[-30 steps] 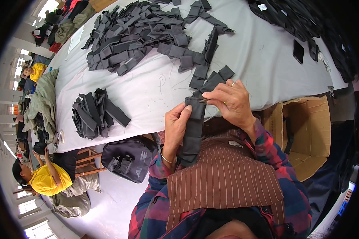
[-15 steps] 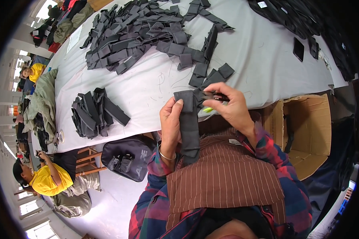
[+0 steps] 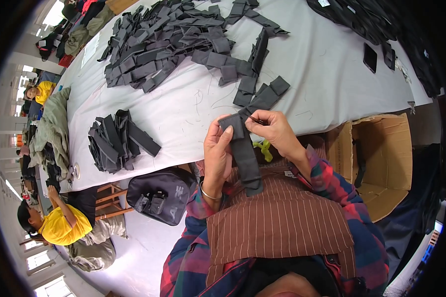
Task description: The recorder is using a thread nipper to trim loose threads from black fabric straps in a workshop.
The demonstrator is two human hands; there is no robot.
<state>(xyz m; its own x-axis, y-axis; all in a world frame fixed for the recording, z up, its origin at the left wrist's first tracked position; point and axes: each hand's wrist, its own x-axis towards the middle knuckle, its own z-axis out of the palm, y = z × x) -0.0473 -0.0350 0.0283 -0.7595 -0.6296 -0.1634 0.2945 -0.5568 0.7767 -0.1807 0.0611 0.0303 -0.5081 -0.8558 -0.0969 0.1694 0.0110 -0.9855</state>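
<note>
Dark strip (image 3: 245,157) (cloth) in left grip (image 3: 216,147)

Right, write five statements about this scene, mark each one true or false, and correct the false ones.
1. The left hand holds a dark strip. True.

2. The phone lies on the left side of the table. False: the phone is on the table's right side.

3. The small pile lies to the left of both hands. True.

4. The bracelet is on the right wrist. False: the bracelet is on the left wrist.

5. The right hand is far from the strip. False: the right hand is close beside the strip's upper end.
</note>
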